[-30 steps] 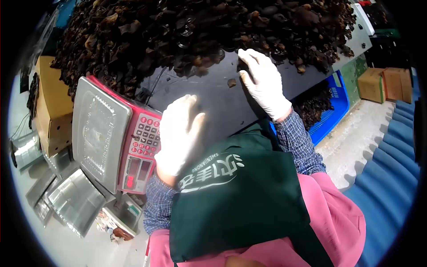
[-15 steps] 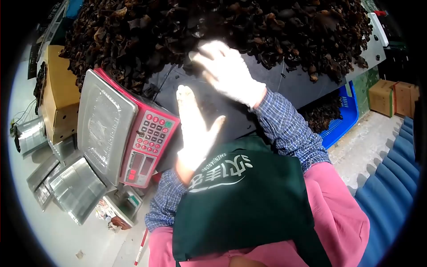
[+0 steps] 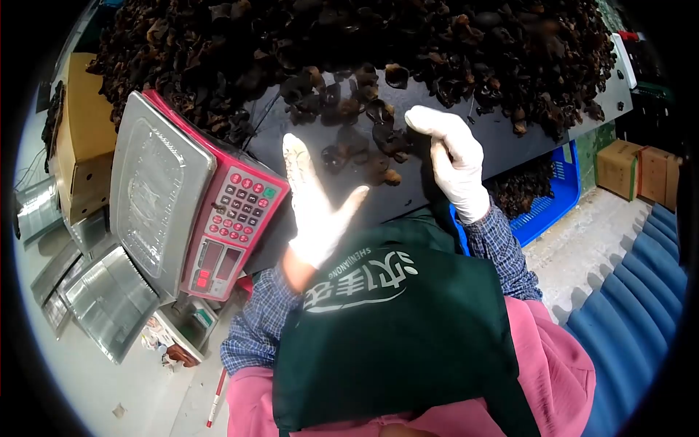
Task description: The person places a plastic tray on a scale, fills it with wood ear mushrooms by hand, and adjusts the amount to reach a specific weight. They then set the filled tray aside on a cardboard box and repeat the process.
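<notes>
Dark brown wood ear mushrooms (image 3: 378, 109) lie loose on the dark tabletop (image 3: 393, 200) between my hands, in front of a big heap (image 3: 196, 58). My left hand (image 3: 313, 207), in a white glove, is held upright beside them. Its fingers are straight, its thumb is spread, and it holds nothing. To the right of the loose pieces is my right hand (image 3: 455, 156), also gloved in white. Its fingers are bent and cupped towards the pieces, with a gap to the thumb and nothing in the grasp.
A pink and silver weighing scale (image 3: 226, 211) stands left of my left hand. Below the table's right edge, a blue basket (image 3: 571, 175) contains more mushrooms. Cardboard boxes (image 3: 619, 167) are at the right, another carton (image 3: 91, 138) at the left, and clear plastic packs (image 3: 109, 302) lower left.
My right hand has drawn back from the heap, towards me and to the right. Several mushrooms now lie spread on the tabletop between the hands. My left hand has barely moved.
</notes>
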`<state>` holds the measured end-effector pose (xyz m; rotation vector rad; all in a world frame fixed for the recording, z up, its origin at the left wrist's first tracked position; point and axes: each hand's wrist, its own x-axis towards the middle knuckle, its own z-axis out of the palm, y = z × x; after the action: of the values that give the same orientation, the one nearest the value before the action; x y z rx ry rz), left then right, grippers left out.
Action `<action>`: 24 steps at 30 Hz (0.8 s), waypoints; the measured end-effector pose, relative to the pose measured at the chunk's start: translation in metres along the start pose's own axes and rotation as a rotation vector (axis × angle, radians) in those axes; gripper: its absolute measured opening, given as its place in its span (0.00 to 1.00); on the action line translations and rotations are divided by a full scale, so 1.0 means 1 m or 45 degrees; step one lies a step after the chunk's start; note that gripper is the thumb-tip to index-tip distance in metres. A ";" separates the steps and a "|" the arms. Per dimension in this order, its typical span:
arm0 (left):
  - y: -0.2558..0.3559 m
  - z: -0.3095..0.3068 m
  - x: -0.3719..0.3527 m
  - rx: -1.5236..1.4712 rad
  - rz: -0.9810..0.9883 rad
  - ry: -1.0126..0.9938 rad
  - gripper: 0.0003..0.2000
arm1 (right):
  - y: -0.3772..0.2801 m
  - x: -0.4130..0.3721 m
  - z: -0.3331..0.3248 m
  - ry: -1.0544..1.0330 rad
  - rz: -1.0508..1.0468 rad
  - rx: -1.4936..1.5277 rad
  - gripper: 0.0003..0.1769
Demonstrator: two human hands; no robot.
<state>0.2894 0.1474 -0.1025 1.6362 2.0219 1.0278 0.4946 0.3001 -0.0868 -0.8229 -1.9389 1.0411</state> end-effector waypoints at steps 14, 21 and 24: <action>-0.001 0.001 0.000 -0.005 0.046 0.020 0.60 | 0.001 -0.001 0.003 0.219 -0.005 -0.202 0.24; -0.001 0.002 0.000 -0.025 0.015 -0.007 0.61 | -0.018 -0.004 0.013 0.150 -0.114 -0.439 0.21; 0.002 0.000 -0.001 -0.004 -0.026 -0.042 0.62 | -0.019 -0.012 0.030 0.054 0.011 -0.311 0.22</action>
<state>0.2908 0.1468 -0.1011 1.6173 2.0103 0.9904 0.4711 0.2709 -0.0856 -0.9792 -2.0531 0.7942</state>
